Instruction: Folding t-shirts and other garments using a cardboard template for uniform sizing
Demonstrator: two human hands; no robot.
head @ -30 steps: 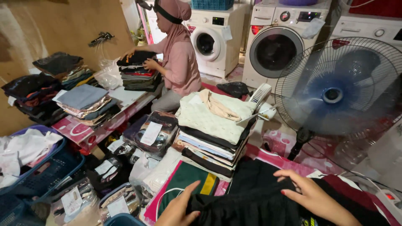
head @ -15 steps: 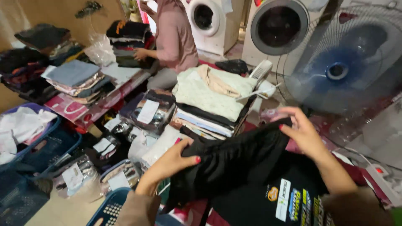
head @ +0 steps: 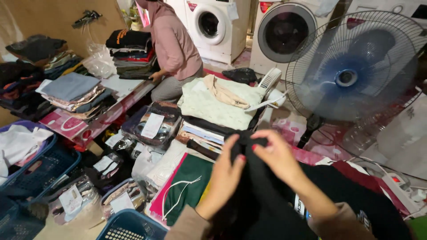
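Note:
A black garment point(head: 260, 195) with a printed patch lies in front of me, one end lifted and bunched. My left hand point(head: 223, 176) and my right hand point(head: 276, 155) pinch that bunched end together, close beside each other, just above a stack of folded clothes point(head: 222, 106) topped by a pale green piece. A green garment with a white drawstring point(head: 189, 184) lies flat under my left forearm.
Another person in a pink top point(head: 173, 49) sits by a pile of folded clothes point(head: 131, 53). A standing fan point(head: 356, 71) is at right, washing machines point(head: 284, 31) behind. Blue baskets point(head: 31, 169) and bagged clothes point(head: 153, 126) fill the left floor.
My hands have come together: earlier they held the black garment spread apart, now both grip its bunched end in the middle. The view dropped lower and closer.

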